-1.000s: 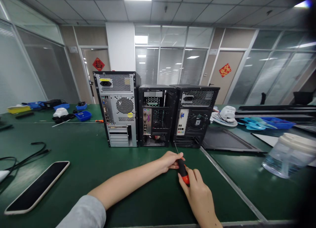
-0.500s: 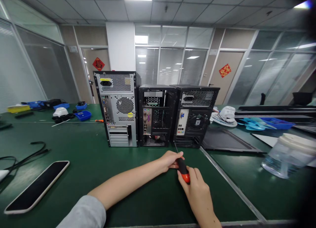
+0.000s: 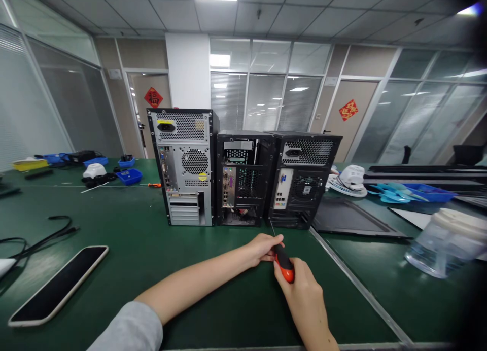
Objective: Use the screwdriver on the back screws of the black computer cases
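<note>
Three computer cases stand side by side with their backs toward me: a tall silver one point(image 3: 186, 163), a black one in the middle point(image 3: 243, 183) and another black one on the right point(image 3: 304, 181). A black and red screwdriver point(image 3: 284, 264) points away from me, its shaft tip at the lower left corner of the right case. My right hand point(image 3: 302, 290) is closed round the red end of the handle. My left hand point(image 3: 265, 248) pinches the front of the handle near the shaft.
On the green table point(image 3: 125, 219) a phone point(image 3: 59, 285) and black cables point(image 3: 49, 237) lie at the left. Blue trays point(image 3: 129, 176) are farther back. To the right are a flat black panel point(image 3: 352, 216), a clear jar point(image 3: 441, 244) and a white cap point(image 3: 352, 177).
The whole view has shifted slightly. The screwdriver handle has turned a little in my right hand, showing more red along its side. Both hands keep their places on it.
</note>
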